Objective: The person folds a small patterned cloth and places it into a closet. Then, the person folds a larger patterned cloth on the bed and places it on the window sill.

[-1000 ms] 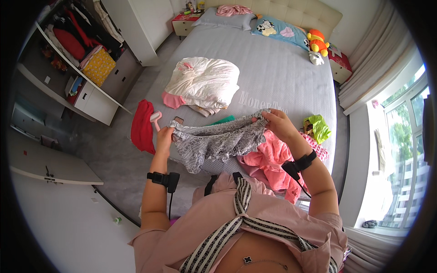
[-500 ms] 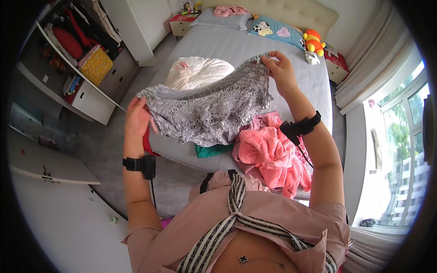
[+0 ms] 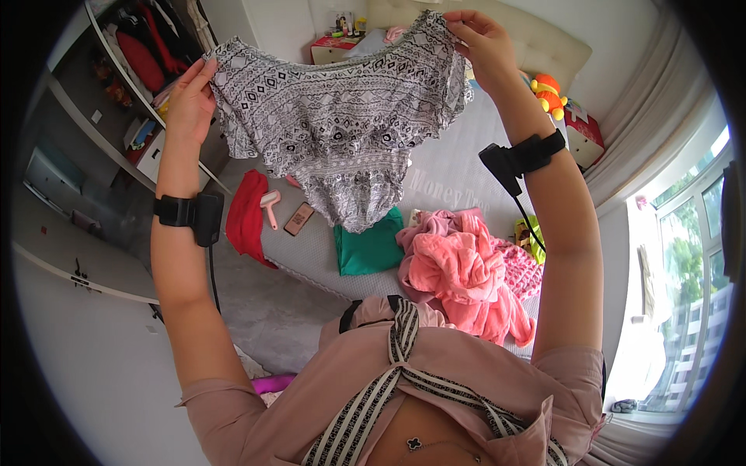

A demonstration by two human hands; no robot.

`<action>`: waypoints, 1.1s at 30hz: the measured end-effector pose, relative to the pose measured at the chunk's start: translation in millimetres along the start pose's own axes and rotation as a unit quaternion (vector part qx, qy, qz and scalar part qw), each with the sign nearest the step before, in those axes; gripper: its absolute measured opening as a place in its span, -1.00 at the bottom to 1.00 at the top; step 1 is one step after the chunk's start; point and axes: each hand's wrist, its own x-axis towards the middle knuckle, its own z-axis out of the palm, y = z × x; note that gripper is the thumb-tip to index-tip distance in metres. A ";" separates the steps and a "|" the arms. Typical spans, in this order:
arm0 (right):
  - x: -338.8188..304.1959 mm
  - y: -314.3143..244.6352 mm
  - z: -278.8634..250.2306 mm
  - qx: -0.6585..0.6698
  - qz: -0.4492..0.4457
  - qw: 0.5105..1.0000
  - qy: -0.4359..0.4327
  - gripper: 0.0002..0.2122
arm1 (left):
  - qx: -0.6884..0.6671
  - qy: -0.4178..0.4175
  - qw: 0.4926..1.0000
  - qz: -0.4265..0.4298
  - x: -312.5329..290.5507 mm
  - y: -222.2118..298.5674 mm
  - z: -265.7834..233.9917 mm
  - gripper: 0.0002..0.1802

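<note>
A black-and-white patterned garment [image 3: 326, 109], which looks like a one-piece with short ruffled sleeves, hangs spread out in the air between my hands. My left hand [image 3: 192, 101] pinches its upper left corner, and my right hand [image 3: 483, 48] pinches the upper right one. Its narrow lower end hangs just above a folded green cloth [image 3: 369, 247] on the bed. To the right of that lies a heap of pink fleece clothing [image 3: 458, 264]. A red cloth [image 3: 249, 217], a pink-handled lint roller [image 3: 270, 208] and a phone [image 3: 298, 219] lie at the bed's left corner.
The grey bed [image 3: 505, 155] fills the middle, with an orange plush toy [image 3: 549, 97] near its headboard. Bedside tables [image 3: 583, 136] flank it. An open wardrobe [image 3: 140, 46] stands at the left. A window [image 3: 684, 264] and curtains [image 3: 637, 116] are on the right.
Both hands have risen and moved farther apart, stretching the garment wide and raising it. Its full shape now shows, and the red cloth, phone and green cloth are more visible beneath.
</note>
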 end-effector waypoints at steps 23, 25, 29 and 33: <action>7.5 23.4 18.1 -0.082 0.074 0.994 -0.005 -0.77 | 0.168 0.065 0.983 0.047 20.1 -18.7 -48.3 -0.81; 5.3 28.4 21.0 -0.092 0.059 0.994 -0.010 -0.75 | 0.177 0.070 0.981 0.026 20.0 -19.0 -46.3 -0.80; 3.8 25.8 25.6 -0.070 0.078 0.994 -0.021 -0.73 | 0.018 0.032 0.996 -0.076 17.0 -8.2 -38.0 -0.74; 6.5 20.8 30.3 -0.005 0.131 0.991 -0.009 -0.73 | 0.055 0.051 0.991 -0.114 0.7 16.7 -17.6 -0.73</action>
